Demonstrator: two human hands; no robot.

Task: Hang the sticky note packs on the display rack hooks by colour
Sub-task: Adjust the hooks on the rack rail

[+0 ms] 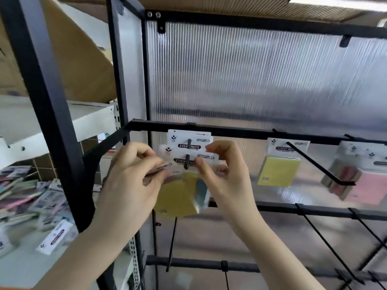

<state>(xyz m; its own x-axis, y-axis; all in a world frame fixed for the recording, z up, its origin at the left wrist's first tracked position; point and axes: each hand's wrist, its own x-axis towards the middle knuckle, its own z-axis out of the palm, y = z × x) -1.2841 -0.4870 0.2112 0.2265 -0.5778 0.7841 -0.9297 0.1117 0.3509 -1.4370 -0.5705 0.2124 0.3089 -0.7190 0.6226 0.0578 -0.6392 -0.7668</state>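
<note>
A yellow sticky note pack [178, 197] hangs on the leftmost black hook [187, 161] of the rack's middle bar. My left hand [134, 172] pinches its white header card from the left, and my right hand [222, 170] pinches the card's right side. The hook tip pokes through the card's hole. Another white header card [189, 139] sits further back on the same hook. On the hook to the right [320, 166] hangs a second yellow pack [278, 171]. Pink packs [364, 185] hang at the far right.
The black metal rack [62, 126] has a ribbed translucent back panel [261, 80] and a lower bar with bare hooks [326, 243]. On a white shelf at the left lies a pile of several loose packs [31, 197]. Cardboard [79, 49] leans above it.
</note>
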